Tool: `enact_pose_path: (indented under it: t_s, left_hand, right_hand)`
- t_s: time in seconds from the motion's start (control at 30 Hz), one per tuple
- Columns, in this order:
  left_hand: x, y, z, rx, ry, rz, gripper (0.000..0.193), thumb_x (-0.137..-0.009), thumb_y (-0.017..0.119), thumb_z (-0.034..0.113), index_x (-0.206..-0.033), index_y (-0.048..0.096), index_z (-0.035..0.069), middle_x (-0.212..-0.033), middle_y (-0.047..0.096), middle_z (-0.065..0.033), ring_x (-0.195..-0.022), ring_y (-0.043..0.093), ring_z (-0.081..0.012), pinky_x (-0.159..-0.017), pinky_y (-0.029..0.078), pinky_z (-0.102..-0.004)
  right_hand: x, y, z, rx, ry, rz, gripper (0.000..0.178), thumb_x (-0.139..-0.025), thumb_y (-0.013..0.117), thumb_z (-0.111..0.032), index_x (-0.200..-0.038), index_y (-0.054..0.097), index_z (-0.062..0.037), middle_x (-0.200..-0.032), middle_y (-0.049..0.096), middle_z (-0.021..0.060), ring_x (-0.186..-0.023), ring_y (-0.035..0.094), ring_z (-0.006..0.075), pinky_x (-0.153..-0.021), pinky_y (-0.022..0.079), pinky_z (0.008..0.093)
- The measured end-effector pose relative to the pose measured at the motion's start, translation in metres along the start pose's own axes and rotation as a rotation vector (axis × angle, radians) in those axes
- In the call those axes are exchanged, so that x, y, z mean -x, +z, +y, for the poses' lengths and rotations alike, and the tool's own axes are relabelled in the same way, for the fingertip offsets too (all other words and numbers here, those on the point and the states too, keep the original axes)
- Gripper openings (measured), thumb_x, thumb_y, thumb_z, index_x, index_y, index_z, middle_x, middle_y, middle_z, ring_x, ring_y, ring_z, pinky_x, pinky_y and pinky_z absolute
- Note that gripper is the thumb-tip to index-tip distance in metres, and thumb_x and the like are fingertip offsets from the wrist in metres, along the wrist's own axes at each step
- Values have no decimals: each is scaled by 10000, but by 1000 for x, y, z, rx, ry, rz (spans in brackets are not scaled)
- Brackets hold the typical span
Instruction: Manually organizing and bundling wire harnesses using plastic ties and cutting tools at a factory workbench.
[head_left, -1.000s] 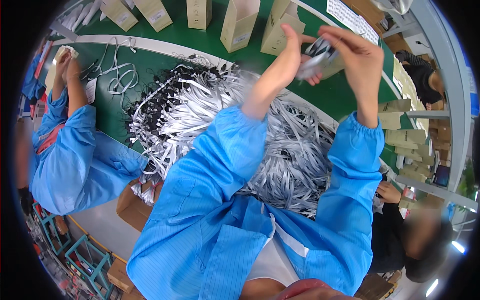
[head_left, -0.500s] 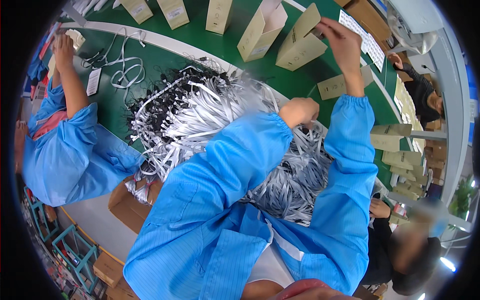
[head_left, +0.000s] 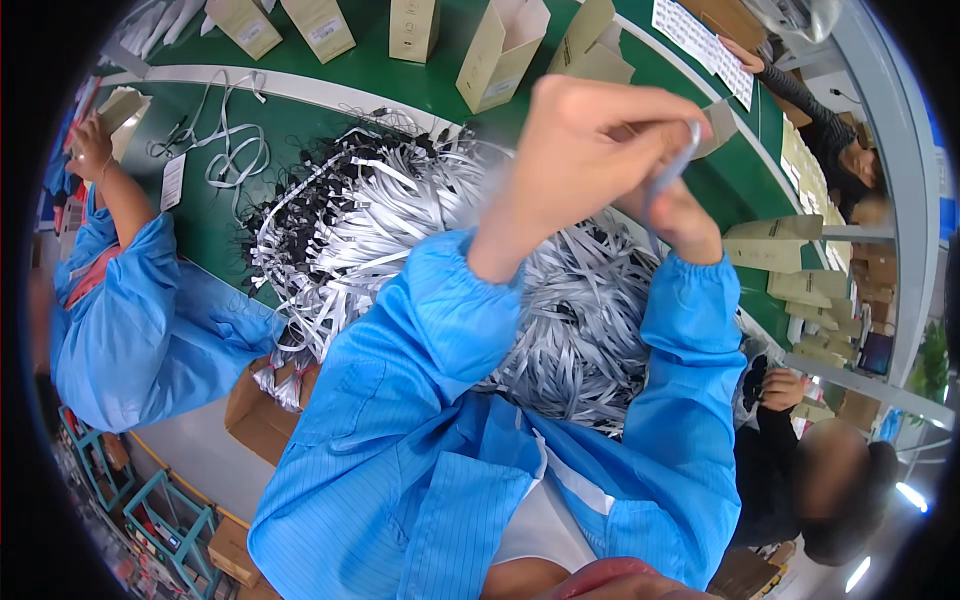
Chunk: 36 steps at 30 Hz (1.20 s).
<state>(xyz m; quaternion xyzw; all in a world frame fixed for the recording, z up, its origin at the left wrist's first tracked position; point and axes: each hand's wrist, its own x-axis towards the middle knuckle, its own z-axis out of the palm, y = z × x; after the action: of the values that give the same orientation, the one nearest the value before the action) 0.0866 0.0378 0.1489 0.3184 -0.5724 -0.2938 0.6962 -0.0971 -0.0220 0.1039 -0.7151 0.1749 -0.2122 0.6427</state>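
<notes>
Strap (head_left: pixel 676 170) between hands (head_left: pixel 590 140); boxes (head_left: pixel 493 75) beyond

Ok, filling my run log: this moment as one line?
left hand: pinching grey strap | right hand: beside strap, grip unclear | nearby: lanyard heap

Grey strap (head_left: pixel 678 166) in left hand (head_left: pixel 598 140), right hand (head_left: pixel 690 226) near

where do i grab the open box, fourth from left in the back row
The box is probably best pinched by opposite side walls below its rim, coming from the person's side: it stands upright, open mouth up, and nothing blocks its near walls.
</notes>
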Motion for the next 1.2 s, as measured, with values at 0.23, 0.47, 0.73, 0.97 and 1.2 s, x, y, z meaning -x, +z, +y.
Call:
enact_pose_path:
  t_s: [0.23, 0.47, 0.73, 0.97, 1.2]
  left_hand:
    - [-5, -53, 6, 100, 52, 606, 161, -922, 566, 51, -1006, 685, -18, -805, 699, -69, -622, 636, -116, -574, 523, -262]
    - [-6, -7, -58, -69, -8, -158, 379, -869, 545, 128, -1219, 581, -12, -982, 681, -128, -947, 638, -189, -815, 514, -291]
    - [-7, 18, -52, 516, -569, -840, 286, -979, 532, 261, -888, 642, 14, -715, 586, -1, -651, 511, -57, -580, 399, -218]
    - [-4, 13, -56, 192, -266, -95, 338, -991, 567, 286, -767, 601, 36, -622, 490, 47, -582, 404, -13, -519, 301, -195]
    - [-7, 6, -73, 302, -401, 168, 288, -984, 589, 248, -840, 619, 2, -685, 551, 27, -610, 464, -39, -515, 363, -225]
  right_hand:
    - [21, 23, -75, -8, 241, 109, 428, -982, 519, -468, -1002, 511, -41, -824, 563, 65, -597, 439, 73, -479, 312, 229]
    - [-16, 42, -136, 327, -416, 668, 314, -1050, 396, -273, -879, 493, -28, -856, 570, 68, -530, 377, 90, -516, 322, 219]
    - [-4, -19, -119, -227, -447, 423, 373, -1045, 421, -315, -943, 580, 6, -1008, 669, 125, -602, 535, 142, -572, 419, 246]
    - [-23, 9, -41, 958, -141, 533, 277, -970, 609, -226, -899, 642, 39, -792, 668, 56, -629, 557, 133, -528, 388, 250]
    - [-88, 40, -40, -1, -344, 956, 267, -971, 580, -220, -822, 615, -1, -710, 549, 25, -567, 462, 131, -474, 305, 251]
